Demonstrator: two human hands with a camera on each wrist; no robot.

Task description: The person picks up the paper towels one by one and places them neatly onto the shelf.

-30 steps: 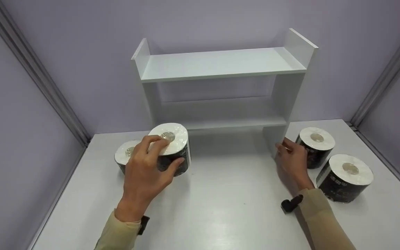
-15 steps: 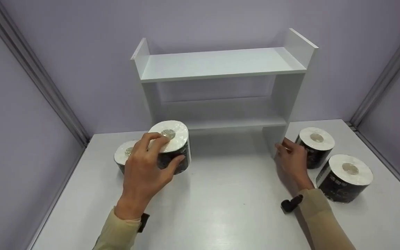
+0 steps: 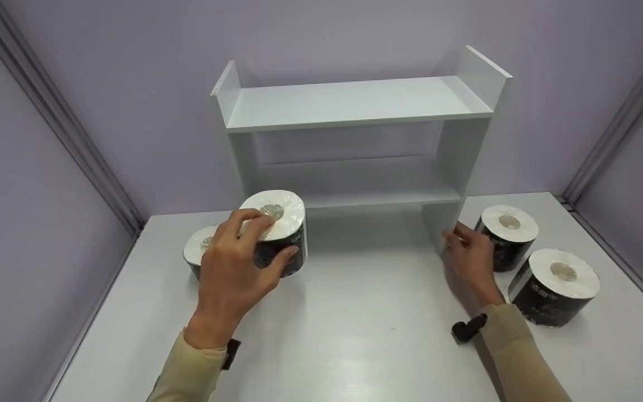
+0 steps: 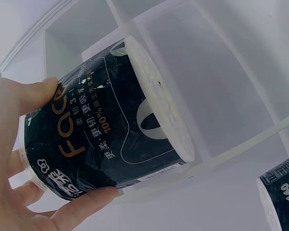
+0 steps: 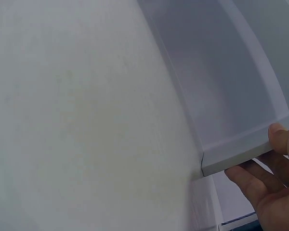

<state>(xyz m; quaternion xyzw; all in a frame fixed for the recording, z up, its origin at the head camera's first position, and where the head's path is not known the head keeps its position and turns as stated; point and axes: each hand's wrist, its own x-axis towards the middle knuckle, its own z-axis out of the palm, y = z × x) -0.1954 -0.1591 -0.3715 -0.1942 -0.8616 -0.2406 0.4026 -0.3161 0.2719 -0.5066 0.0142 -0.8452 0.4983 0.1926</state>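
A toilet paper roll in a black printed wrapper (image 4: 96, 125) is gripped by my left hand (image 3: 232, 273), thumb on one side and fingers on the other. In the head view this roll (image 3: 291, 226) is above the table, in front of the left end of the white shelf unit (image 3: 355, 106). Behind the left hand stands another roll (image 3: 196, 245), partly covered by it. My right hand (image 3: 471, 259) pinches the lower right side panel of the shelf unit. The right wrist view shows the thumb on one face of that panel (image 5: 241, 156) and fingers on the other.
Two more wrapped rolls stand right of the right hand, one farther back (image 3: 508, 234) and one nearer (image 3: 555, 285). The shelf unit has two boards and stands near the back wall on the white table (image 3: 349, 335). Walls border both sides.
The left hand has raised the held roll a little, tipping its white top slightly upward and back toward the shelf unit. My right hand has stayed on the panel.
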